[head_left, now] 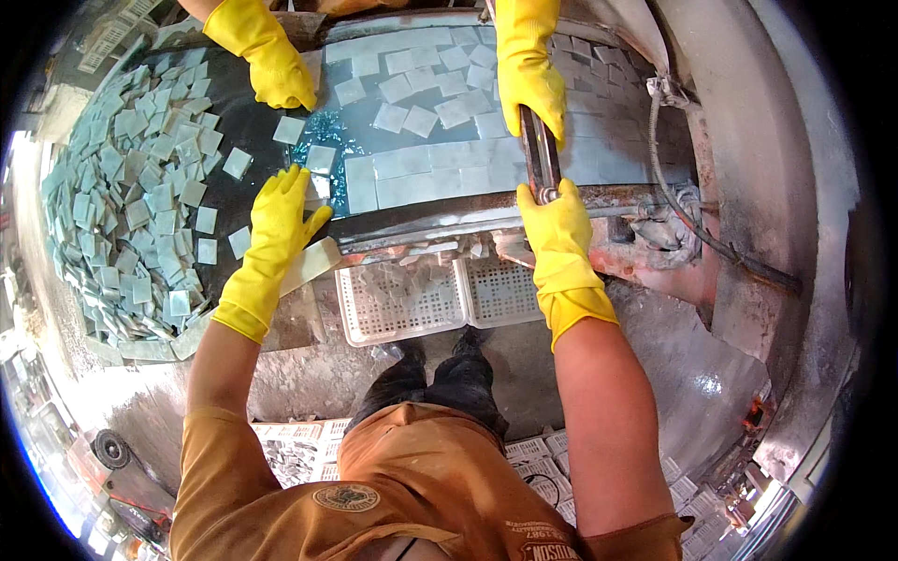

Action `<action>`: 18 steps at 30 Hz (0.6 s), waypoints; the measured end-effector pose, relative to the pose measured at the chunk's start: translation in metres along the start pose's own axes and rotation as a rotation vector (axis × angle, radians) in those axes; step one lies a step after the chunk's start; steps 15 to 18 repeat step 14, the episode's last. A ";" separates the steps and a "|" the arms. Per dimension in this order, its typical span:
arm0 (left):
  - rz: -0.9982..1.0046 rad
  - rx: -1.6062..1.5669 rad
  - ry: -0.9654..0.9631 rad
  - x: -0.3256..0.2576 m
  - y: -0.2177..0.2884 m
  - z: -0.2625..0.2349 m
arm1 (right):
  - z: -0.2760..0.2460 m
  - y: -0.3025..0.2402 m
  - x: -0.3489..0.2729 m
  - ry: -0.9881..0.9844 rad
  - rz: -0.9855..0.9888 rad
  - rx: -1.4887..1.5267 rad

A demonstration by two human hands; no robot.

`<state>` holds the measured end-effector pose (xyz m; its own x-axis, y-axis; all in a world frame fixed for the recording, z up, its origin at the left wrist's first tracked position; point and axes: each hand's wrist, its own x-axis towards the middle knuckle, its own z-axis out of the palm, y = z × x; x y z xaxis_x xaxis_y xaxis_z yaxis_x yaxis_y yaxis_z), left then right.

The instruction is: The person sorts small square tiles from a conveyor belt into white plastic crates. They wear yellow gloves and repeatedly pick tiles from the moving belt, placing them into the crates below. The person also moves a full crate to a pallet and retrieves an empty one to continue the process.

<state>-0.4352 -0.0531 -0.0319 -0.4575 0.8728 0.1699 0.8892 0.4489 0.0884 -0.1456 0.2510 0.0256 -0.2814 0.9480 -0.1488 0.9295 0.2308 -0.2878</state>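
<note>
Both my hands wear yellow rubber gloves. My left hand (281, 215) lies nearly flat, thumb apart, its fingertips beside a pale square tile (321, 160) at the belt's wet left end. My right hand (559, 224) is closed round the near end of a metal bar (540, 157) that lies across the belt. From the far side, a co-worker's yellow-gloved hand (531, 79) rests on the same bar. The co-worker's other hand (281, 75) reaches down near another loose tile (289, 130). Pale tiles (412, 162) line the belt's near edge in a row; others lie scattered behind.
A large heap of square tiles (140, 201) covers the left side. White perforated baskets (402, 323) stand below the belt's front edge. A hose (659, 159) hangs at the right beside a thick machine frame (776, 178). More white crates (538, 458) sit on the floor.
</note>
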 end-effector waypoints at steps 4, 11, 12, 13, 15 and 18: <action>0.010 -0.034 -0.214 0.028 0.027 -0.015 | 0.002 0.006 0.004 -0.044 0.013 0.032; -0.126 -0.390 -0.086 0.022 0.000 -0.026 | -0.004 0.001 0.000 -0.030 -0.007 0.006; -0.141 -0.430 -0.125 0.023 0.002 -0.036 | -0.002 0.001 -0.001 -0.022 -0.008 0.004; -0.155 -0.473 -0.164 0.022 0.007 -0.051 | -0.002 0.001 -0.001 -0.011 -0.008 -0.001; -0.150 -0.478 -0.164 0.024 0.008 -0.049 | -0.002 0.000 0.001 -0.032 0.029 0.002; -0.150 -0.478 -0.164 0.024 0.008 -0.049 | -0.002 0.000 0.001 -0.032 0.029 0.002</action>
